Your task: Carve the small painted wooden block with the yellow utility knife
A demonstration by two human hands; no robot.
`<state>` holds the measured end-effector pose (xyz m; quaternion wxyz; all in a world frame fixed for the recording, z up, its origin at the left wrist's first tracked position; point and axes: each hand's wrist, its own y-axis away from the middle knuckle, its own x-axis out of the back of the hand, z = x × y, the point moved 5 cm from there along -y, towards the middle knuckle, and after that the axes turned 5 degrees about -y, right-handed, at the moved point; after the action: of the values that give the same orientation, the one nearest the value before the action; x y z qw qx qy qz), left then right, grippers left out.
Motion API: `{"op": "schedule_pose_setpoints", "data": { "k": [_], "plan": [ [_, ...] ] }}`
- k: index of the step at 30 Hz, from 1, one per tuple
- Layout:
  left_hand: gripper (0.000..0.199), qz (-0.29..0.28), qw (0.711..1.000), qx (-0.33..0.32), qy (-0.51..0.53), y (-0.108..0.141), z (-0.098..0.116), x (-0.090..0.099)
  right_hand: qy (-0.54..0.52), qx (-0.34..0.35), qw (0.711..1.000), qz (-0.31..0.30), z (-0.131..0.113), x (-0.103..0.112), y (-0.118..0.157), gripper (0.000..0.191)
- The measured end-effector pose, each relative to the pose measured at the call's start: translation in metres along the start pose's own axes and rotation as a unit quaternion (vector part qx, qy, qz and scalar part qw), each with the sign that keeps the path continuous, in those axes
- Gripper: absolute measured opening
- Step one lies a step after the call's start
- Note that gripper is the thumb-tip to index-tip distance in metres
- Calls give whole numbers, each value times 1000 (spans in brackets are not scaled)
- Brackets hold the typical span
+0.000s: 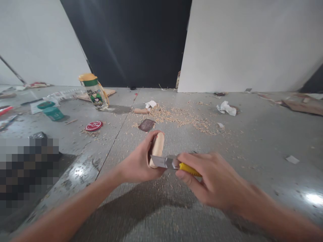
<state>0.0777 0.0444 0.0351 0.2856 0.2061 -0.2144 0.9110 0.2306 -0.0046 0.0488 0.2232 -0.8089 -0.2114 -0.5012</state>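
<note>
My left hand (141,161) is wrapped round a small pale block of wood (157,146) with rounded ends, held above the floor. A utility knife (190,169) with a yellow handle sits in the grip of my right hand (214,178). Its metal blade points left and lies across the lower end of the wood; whether it cuts in or only rests there I cannot tell. My left fingers are partly hidden behind the wood.
Wood shavings (176,116) lie scattered ahead, around a small wooden piece (141,111) and a dark brown flat piece (147,125). Crumpled white paper (227,108) is to the right. Leftward are a red round lid (94,126), a yellow-capped bottle (94,90) and a teal cup (53,113).
</note>
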Motion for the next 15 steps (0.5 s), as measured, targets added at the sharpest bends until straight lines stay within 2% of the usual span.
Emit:
{"op": "schedule_pose_setpoints", "data": {
  "k": [10, 15],
  "plan": [
    [65, 20, 998, -13, -50, 0, 3, 1, 15, 24, 999, 36, -2, 1, 2, 21],
    [60, 13, 999, -13, -45, 0, 1, 1, 43, 47, 996, 66, 2, 2, 0, 23]
  ]
}}
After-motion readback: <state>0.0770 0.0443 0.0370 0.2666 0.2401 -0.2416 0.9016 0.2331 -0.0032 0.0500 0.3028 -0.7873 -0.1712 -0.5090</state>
